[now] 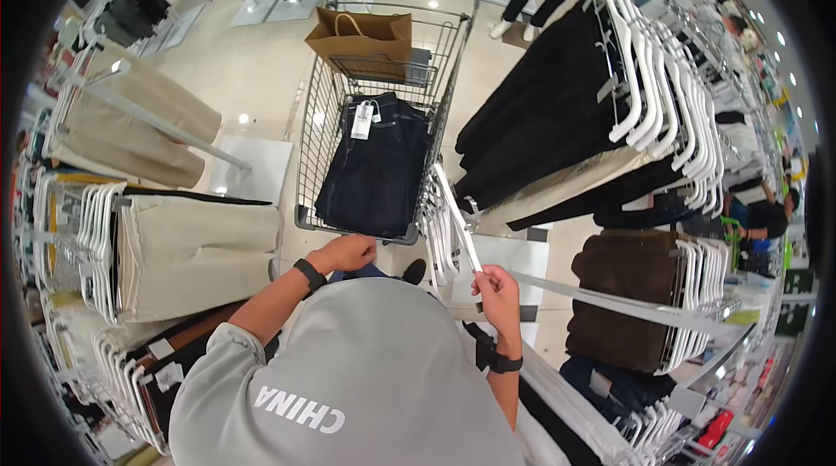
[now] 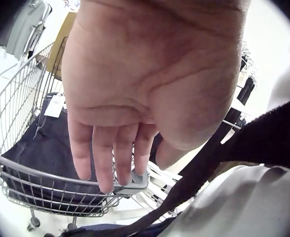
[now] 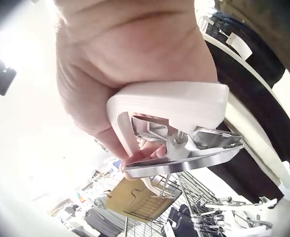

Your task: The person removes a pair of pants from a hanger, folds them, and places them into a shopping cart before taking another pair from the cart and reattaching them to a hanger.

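Note:
My right hand point(image 1: 498, 293) holds a white hanger point(image 1: 460, 220) upright beside the cart; in the right wrist view the fingers curl round the hanger point(image 3: 169, 101), whose metal clips show below it. My left hand point(image 1: 350, 252) is just in front of the cart's near end. In the left wrist view this hand point(image 2: 150, 94) hangs with loose fingers and holds nothing; whether the fingertips touch the cart rim point(image 2: 51, 173) cannot be told. Folded dark jeans point(image 1: 374, 174) with a white tag point(image 1: 361, 120) lie in the wire cart point(image 1: 306, 131).
A brown paper bag point(image 1: 366, 37) stands at the cart's far end. Several white hangers point(image 1: 440, 239) hang right of the cart's near corner. Racks of black trousers point(image 1: 544, 91) and brown trousers point(image 1: 618, 300) stand on the right, cream trousers point(image 1: 205, 253) on the left.

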`<state>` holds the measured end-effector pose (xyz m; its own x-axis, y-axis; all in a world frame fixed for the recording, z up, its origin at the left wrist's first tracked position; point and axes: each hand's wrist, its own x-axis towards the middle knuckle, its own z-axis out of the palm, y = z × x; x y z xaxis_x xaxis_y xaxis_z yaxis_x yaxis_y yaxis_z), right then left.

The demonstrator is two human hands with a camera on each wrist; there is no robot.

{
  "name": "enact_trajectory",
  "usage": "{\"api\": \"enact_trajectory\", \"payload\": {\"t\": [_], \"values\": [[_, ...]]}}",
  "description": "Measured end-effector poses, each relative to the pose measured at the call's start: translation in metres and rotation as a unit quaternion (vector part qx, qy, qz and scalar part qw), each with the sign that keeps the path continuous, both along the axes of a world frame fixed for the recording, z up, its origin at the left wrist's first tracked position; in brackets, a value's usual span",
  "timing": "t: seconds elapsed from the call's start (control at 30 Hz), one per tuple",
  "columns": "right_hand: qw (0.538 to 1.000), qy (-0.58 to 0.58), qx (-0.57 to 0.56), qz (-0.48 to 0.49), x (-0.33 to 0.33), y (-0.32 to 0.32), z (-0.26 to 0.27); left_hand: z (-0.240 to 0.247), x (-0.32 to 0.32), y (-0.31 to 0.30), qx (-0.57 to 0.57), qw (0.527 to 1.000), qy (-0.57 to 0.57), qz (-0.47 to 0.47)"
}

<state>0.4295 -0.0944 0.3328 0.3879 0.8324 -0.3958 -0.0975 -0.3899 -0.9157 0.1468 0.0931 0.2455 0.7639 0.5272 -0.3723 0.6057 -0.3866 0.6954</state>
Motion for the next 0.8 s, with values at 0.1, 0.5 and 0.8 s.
{"api": "enact_trajectory", "payload": {"t": [0.1,0.5,0.8], "values": [[1.000,-0.003,-0.010,0.014,0.008,0.006,0.004,0.007,0.006,-0.010,-0.010,1.000,0.018,-0.014],[0.989,0.074,-0.025,0.124,-0.012,0.070,-0.016,-0.012,-0.010,0.032,-0.038,0.960,-0.135,0.244],[0.979,0.116,-0.132,0.098,-0.059,0.154,-0.080,-0.099,-0.034,0.129,0.024,0.934,-0.084,0.348]]}}
